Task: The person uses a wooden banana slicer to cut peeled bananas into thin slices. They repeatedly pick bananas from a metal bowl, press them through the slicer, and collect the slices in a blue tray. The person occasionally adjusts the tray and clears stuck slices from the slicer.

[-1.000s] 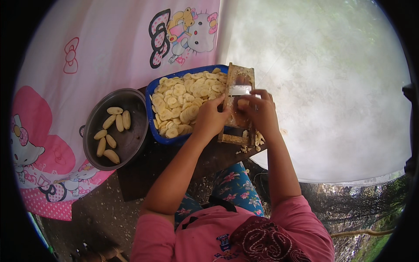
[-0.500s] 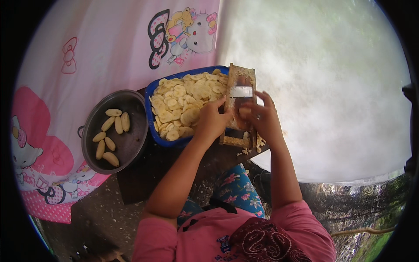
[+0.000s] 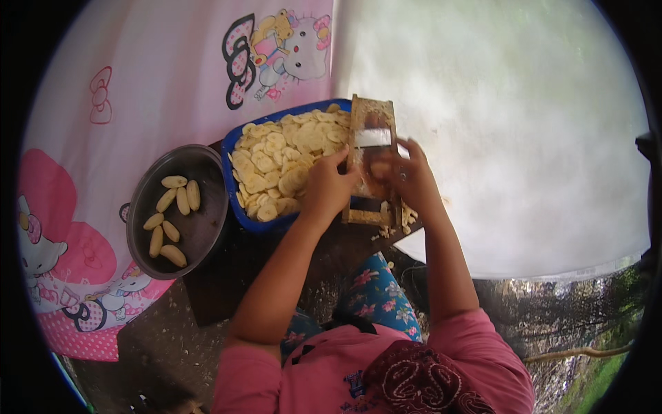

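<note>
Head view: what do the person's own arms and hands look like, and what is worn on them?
Both forearms are bare, with short pink sleeves ending above the elbows. The left hand and right hand are bare: no gloves, and no rings or watch that I can make out.

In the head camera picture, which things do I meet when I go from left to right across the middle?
Grey round pan with peeled bananas → blue tub of banana slices → left hand → wooden slicer board → right hand.

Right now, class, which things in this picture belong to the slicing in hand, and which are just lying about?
In use:
- wooden slicer board
- left hand steadying it
- right hand pressing a piece on it
- blue tray of slices
- metal pan of peeled bananas

Lying about:
- pink cartoon cloth
- white sheet
</note>
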`<action>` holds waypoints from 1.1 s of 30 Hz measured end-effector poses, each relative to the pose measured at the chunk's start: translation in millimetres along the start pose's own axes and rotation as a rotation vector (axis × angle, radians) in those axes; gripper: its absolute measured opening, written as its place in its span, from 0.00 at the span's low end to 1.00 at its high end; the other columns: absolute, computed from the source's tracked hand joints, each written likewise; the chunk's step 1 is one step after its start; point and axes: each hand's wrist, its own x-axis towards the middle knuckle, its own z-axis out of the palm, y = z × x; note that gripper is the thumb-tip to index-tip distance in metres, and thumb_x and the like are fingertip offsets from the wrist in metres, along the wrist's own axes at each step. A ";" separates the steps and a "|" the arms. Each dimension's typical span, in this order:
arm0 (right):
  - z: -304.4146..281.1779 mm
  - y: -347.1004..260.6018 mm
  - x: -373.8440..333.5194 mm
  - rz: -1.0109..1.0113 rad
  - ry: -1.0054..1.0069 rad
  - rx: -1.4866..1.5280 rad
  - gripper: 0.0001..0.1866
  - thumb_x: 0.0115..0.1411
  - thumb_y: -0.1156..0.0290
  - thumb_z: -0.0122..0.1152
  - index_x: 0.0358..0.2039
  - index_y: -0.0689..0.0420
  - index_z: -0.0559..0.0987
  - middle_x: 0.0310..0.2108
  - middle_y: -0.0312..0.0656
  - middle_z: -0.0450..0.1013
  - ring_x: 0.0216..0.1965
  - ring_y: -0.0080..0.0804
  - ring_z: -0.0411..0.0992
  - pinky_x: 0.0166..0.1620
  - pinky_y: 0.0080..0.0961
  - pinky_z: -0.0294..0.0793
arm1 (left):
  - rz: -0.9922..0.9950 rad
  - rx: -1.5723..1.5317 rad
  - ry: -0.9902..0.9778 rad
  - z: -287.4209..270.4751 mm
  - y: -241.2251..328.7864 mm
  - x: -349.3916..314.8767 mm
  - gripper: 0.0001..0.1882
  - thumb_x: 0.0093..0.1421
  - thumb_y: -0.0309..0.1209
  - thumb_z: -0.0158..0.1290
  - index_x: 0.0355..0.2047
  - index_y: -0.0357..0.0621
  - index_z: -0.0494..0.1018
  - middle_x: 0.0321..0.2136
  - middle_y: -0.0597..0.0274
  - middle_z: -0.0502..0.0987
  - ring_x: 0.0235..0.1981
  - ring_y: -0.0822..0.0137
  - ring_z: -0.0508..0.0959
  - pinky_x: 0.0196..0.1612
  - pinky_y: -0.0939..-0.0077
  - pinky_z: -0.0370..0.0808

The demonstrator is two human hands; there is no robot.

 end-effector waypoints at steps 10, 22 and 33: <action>7.2 7.2 31.7 0.168 0.025 0.060 0.17 0.53 0.61 0.72 0.44 0.48 0.85 0.62 0.54 0.63 0.65 0.50 0.60 0.61 0.39 0.67 | -0.028 0.007 0.012 -4.1 8.9 -3.2 0.26 0.56 0.33 0.60 0.54 0.35 0.73 0.34 0.47 0.82 0.35 0.62 0.82 0.43 0.71 0.76; 22.2 35.7 82.6 0.291 0.013 0.293 0.17 0.52 0.63 0.73 0.44 0.47 0.85 0.61 0.52 0.64 0.64 0.47 0.62 0.61 0.40 0.67 | -0.057 -0.102 -0.011 -4.9 11.6 -3.0 0.25 0.54 0.33 0.58 0.50 0.31 0.75 0.32 0.37 0.80 0.36 0.48 0.82 0.41 0.63 0.77; 16.8 19.2 52.1 0.249 0.008 0.302 0.17 0.52 0.59 0.72 0.42 0.49 0.85 0.58 0.61 0.65 0.63 0.53 0.63 0.61 0.41 0.66 | -0.041 -0.076 -0.020 -0.9 5.5 -2.1 0.25 0.55 0.34 0.57 0.50 0.31 0.75 0.35 0.35 0.79 0.38 0.46 0.81 0.42 0.60 0.76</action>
